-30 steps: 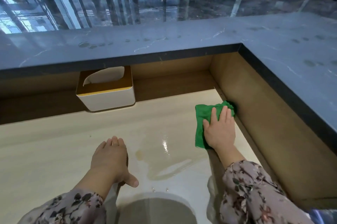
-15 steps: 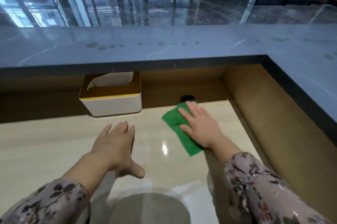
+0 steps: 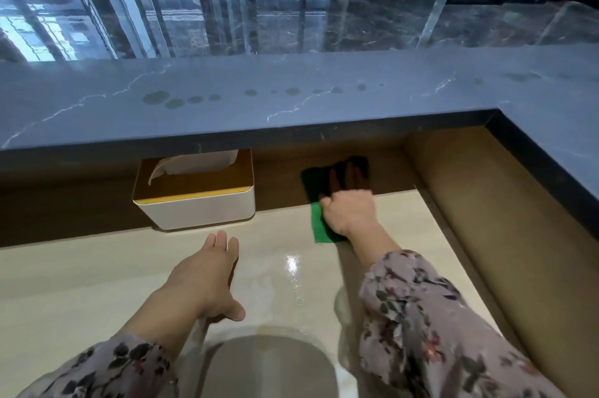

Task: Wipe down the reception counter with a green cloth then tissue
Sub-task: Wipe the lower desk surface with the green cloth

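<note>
The right hand point(image 3: 350, 214) presses flat on the green cloth point(image 3: 319, 227), fingers stretched into shadow. It has pushed the cloth farther back than a moment ago, under the grey marble ledge point(image 3: 291, 106) at the rear of the pale worktop point(image 3: 81, 284). The left hand point(image 3: 207, 277), fingers straight and together, has slid forward, nearer the tissue box point(image 3: 194, 203).

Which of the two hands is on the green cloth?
The right hand, pressing the green cloth at the back of the beige desk. The left hand is open and holds nothing, near the tissue box.
</note>
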{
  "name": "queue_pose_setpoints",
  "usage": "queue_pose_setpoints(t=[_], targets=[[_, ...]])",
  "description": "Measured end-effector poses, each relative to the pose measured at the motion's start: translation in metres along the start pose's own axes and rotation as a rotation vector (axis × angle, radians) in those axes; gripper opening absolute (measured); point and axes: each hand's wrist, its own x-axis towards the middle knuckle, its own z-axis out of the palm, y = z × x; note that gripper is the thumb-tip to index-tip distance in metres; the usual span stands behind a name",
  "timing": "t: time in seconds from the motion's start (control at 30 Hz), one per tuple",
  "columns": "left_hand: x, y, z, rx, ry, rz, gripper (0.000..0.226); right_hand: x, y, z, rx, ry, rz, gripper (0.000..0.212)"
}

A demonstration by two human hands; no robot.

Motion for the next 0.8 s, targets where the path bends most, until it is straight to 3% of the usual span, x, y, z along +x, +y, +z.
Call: queue_pose_setpoints(t=[0.13,0.27,0.33,0.47,0.57,0.67,0.73,0.8], targets=[[0.002,0.001,0.001,0.011,0.023,-0.007,0.123,0.001,-0.069,-0.001,0.097,-0.022,-0.271,0.063],[0.002,0.002,0.001,-0.001,0.044,-0.007,0.119,0.009,-0.044,-0.004,0.11,0.017,-0.403,0.062],[0.0,0.002,0.001,-0.012,0.048,-0.009,0.118,0.016,-0.009,-0.003,0.041,0.029,-0.365,0.063],[-0.001,0.002,0.002,-0.036,0.05,-0.013,0.118,0.023,0.077,-0.004,-0.027,-0.013,-0.036,0.065],[-0.001,0.001,0.002,-0.035,0.047,-0.007,0.118,0.015,0.117,-0.007,-0.068,-0.065,0.093,0.063],[-0.002,0.001,0.003,-0.026,0.041,-0.003,0.118,0.004,0.095,-0.01,-0.125,-0.076,0.162,0.057],[-0.002,0.0,0.004,-0.029,0.039,-0.003,0.12,-0.013,0.058,-0.009,-0.173,-0.041,0.08,0.053],[-0.002,-0.001,0.006,-0.038,0.042,-0.005,0.122,-0.033,0.021,-0.001,-0.111,0.041,-0.006,0.064]])
